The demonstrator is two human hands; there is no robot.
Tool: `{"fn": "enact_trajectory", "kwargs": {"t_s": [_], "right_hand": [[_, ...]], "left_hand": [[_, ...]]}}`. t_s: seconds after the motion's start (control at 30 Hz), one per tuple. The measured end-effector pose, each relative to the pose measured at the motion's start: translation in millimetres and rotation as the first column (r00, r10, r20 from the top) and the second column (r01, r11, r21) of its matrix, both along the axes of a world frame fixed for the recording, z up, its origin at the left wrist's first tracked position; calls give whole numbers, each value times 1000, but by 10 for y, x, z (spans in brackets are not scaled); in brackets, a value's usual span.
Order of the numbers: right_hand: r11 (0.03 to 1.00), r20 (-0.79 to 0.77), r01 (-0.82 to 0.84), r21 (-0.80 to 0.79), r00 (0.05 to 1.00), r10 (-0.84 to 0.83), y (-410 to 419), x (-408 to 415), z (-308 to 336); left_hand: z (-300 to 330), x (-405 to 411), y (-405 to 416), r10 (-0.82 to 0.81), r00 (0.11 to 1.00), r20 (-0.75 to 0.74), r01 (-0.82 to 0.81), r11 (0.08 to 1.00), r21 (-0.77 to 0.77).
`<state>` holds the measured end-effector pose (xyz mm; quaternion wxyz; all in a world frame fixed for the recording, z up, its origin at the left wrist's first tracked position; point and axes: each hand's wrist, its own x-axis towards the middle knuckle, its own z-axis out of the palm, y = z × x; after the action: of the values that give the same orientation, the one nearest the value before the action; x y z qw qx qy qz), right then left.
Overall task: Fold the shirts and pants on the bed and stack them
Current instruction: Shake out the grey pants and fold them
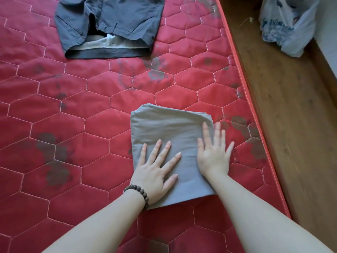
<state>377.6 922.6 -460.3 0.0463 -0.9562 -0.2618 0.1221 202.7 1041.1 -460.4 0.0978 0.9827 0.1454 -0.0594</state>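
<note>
A folded grey garment (164, 125) lies as a neat rectangle on the red quilted bed (73, 110), near its right side. My left hand (156, 170), with a bead bracelet at the wrist, rests flat on the garment's lower left part, fingers spread. Flat on the garment's right edge lies my right hand (213, 152), its fingers apart and partly over the mattress. Neither hand grips anything. At the far side of the bed lies a pair of dark blue-grey shorts (113, 21), unfolded, with a light lining showing at the waistband.
The mattress's red piped edge (255, 110) runs diagonally on the right. Beyond it is a brown wooden floor (295, 115). A white plastic bag (286, 24) sits on the floor at the top right, against a pale wall.
</note>
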Motion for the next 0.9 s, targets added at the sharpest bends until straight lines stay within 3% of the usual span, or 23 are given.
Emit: {"fn": "enact_trajectory", "kwargs": {"t_s": [0.03,0.1,0.17,0.23,0.3,0.37,0.43,0.47,0.53,0.6,0.7,0.8,0.9], "right_hand": [[994,-56,108,7,993,-108,-21,23,-3],[987,-101,163,-4,982,-162,-11,38,26],[987,-147,141,76,981,-128,15,74,83],[959,-223,149,242,970,-94,28,181,165],[917,-357,238,318,927,-117,46,315,265],[826,-632,484,289,744,-215,97,451,380],[724,-861,660,200,471,-192,122,582,456],[725,-917,670,158,371,-144,126,621,518],[761,-959,630,155,280,-36,137,642,688],[751,-947,605,265,309,86,176,656,895],[651,-881,598,467,374,288,350,609,1328],[610,-700,400,684,597,392,517,434,1782],[606,-485,159,779,766,423,498,132,2015]], "left_hand": [[16,-4,23,31,1000,-2,-31,1000,6],[39,-13,119,160,987,5,-160,987,8],[68,-5,246,373,925,66,-361,921,-149],[134,49,394,639,760,122,-513,704,-491],[231,149,573,822,566,58,-554,432,-712],[312,250,757,877,465,-124,-585,199,-786],[394,302,904,836,473,-278,-504,-2,-864],[450,288,961,810,502,-303,-461,-46,-886],[644,218,1067,769,576,-277,-402,-29,-915],[925,148,1204,742,642,-190,-318,33,-948],[1466,54,1452,691,723,-12,-196,188,-963],[1944,-101,1629,602,785,147,-130,392,-911],[2178,-399,1617,489,832,261,-103,599,-794]]}}
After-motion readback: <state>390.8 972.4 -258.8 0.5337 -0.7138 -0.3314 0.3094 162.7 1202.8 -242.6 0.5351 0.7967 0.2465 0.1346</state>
